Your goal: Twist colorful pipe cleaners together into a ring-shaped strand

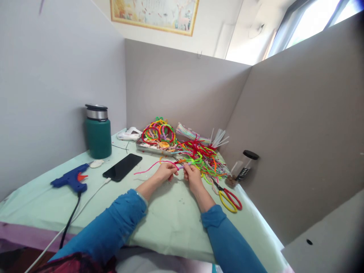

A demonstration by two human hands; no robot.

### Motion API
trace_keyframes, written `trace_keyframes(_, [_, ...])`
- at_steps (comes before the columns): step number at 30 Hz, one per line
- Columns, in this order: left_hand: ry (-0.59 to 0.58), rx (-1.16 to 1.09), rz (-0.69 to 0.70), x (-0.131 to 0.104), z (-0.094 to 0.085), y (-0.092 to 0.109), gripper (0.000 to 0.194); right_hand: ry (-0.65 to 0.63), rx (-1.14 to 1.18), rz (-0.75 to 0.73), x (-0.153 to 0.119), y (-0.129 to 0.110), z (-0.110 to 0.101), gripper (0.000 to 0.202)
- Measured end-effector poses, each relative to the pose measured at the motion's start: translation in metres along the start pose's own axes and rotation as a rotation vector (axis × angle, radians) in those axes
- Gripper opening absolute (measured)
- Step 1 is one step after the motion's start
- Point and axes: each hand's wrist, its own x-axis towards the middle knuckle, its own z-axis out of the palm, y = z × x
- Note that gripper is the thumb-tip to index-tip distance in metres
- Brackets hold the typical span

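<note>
My left hand (165, 172) is closed in a pinch on a pink pipe cleaner (150, 168), whose loose end trails off to the left above the table. Close beside it, my right hand (193, 176) pinches a light purple pipe cleaner (182, 167) that spans the small gap between my hands. The pink one seems to meet the purple one there; the fingers partly hide the join. Just behind my hands lies a tangled heap of coloured pipe cleaners (199, 148). Scissors (229, 201) with one yellow and one red handle lie right of my right hand.
A metal tray (155, 151) holds pipe-cleaner rings and small pieces. At the left are a green flask (99, 136), a black phone (123, 167) on a white cable and a blue glue gun (71, 178). A clear jar (243, 167) leans at the right partition.
</note>
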Motion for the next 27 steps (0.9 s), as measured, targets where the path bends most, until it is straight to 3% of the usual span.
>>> trace_keyframes(6, [-0.028, -0.018, -0.032, -0.0009, -0.0002, 0.0023, 0.015, 0.010, 0.009, -0.013, 0.0007, 0.0025, 0.0002, 0.043])
trace_keyframes(13, [0.011, 0.142, 0.052, 0.0027, 0.0026, -0.0028, 0.011, 0.005, -0.018, -0.041, 0.0010, 0.0039, -0.0007, 0.044])
trace_keyframes(19, [0.030, 0.172, 0.041, 0.0034, 0.0018, -0.0018, 0.011, 0.014, -0.017, -0.036, -0.0005, 0.0016, 0.0005, 0.042])
trace_keyframes(27, [0.044, 0.063, 0.027, -0.0011, 0.0026, 0.0051, 0.015, -0.102, -0.081, -0.062, 0.0008, 0.0069, -0.0018, 0.035])
